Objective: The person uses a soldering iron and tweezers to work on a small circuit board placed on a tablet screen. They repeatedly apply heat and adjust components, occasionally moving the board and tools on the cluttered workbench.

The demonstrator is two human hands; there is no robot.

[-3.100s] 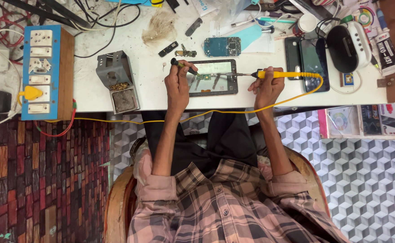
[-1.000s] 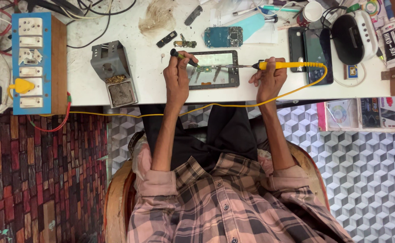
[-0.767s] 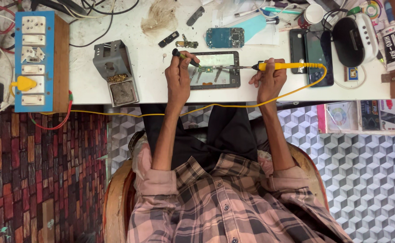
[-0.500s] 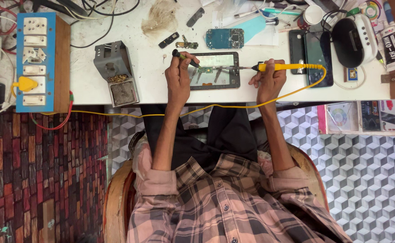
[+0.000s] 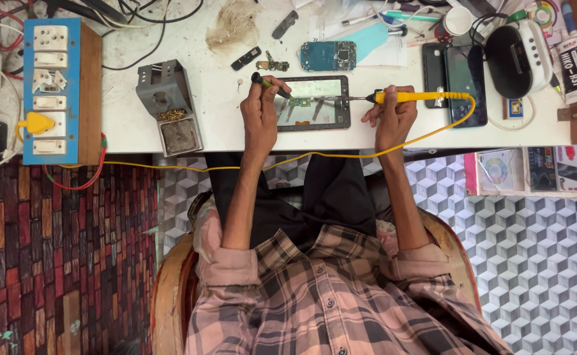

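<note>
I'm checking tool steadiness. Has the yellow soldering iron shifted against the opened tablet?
No. The soldering iron in the right hand keeps pointing into the tablet.

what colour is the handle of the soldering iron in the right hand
Yellow, with a matching yellow cord; the soldering iron shows best in the head view, held by the right hand.

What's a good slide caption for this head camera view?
Left hand steadies a dark tool and right hand a yellow soldering iron over an opened tablet.
</note>
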